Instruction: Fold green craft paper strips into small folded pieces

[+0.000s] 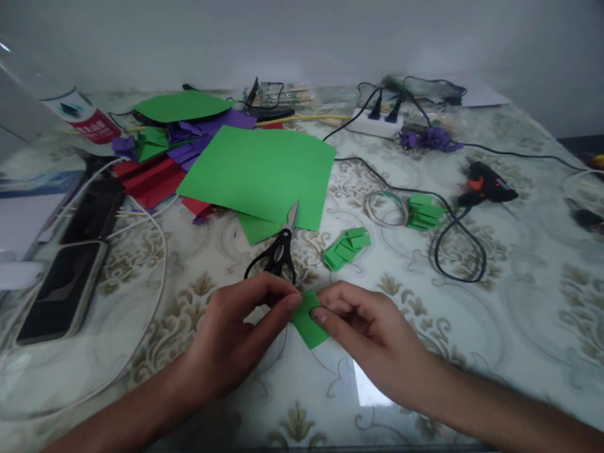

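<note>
A small green paper piece [309,326] lies low over the table between my two hands. My left hand [238,336] pinches its left edge with thumb and fingers closed. My right hand [365,333] pinches its right edge the same way. Black-handled scissors [278,251] lie just beyond my fingers, blades pointing away onto a large green paper sheet [262,170]. A pile of small folded green pieces [346,247] sits just behind my right hand, and a second pile [425,212] lies farther right.
A black glue gun [486,184] with its looping cord [460,251], a white power strip [377,123], red paper [151,179] and purple paper [198,138] lie at the back. A phone [63,289] and white cable [158,277] lie at left. A tape ring [385,207] sits mid-table.
</note>
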Tool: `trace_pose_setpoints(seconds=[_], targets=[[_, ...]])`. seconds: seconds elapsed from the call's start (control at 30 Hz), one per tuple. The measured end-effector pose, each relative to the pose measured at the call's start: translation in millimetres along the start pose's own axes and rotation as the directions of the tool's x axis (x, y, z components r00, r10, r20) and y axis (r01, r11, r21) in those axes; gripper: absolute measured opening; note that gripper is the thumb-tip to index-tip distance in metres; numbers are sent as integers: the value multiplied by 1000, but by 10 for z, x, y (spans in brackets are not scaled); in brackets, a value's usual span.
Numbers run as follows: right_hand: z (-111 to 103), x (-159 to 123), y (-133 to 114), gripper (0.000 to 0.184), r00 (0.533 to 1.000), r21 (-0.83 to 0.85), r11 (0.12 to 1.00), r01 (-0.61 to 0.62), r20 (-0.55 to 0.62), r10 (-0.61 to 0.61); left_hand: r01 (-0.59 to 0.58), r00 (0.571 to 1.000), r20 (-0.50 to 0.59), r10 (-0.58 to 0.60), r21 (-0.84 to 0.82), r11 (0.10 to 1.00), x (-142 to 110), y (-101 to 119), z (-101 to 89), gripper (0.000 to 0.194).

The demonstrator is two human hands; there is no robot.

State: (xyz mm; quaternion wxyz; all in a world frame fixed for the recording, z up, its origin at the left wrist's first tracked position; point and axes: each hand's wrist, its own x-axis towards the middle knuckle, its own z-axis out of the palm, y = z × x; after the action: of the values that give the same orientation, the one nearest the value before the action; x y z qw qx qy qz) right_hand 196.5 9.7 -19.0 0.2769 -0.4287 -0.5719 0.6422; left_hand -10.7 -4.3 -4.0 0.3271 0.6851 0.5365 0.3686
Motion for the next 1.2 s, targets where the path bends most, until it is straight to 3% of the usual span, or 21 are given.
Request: trace_pose_setpoints(seconds=[0.23,0.4,0.53,0.7,0.83,0.93,1.2], targets=[[-42,6,-9,15,989,-207,971,121,-53,-135,69,980,190,-53,-77,995,-14,-8,-75,11],[-80,-1,-39,14,975,-306,929,206,-18,-222,-44,991,131,42,14,999,-29,-64,-60,29],[-104,-3,-65,17,972,-313,922,226,5,-237,-138,984,120,130,63,988,-28,-62,-60,24],[-107,16,-84,17,963,-299,920,253,-10,-268,-106,991,88,101,53,993,-13,-45,-59,17],[-95,32,-61,12,974,-264,944,198,-58,-220,-79,996,50,77,23,997,-17,-69,-50,15],[-91,32,-52,12,982,-188,971,148,-87,-166,-87,996,21,87,18,996,-21,-76,-53,12],[-90,23,-94,8,977,-66,986,151,-144,-159,-117,993,17,117,25,993,-30,-59,-81,14]])
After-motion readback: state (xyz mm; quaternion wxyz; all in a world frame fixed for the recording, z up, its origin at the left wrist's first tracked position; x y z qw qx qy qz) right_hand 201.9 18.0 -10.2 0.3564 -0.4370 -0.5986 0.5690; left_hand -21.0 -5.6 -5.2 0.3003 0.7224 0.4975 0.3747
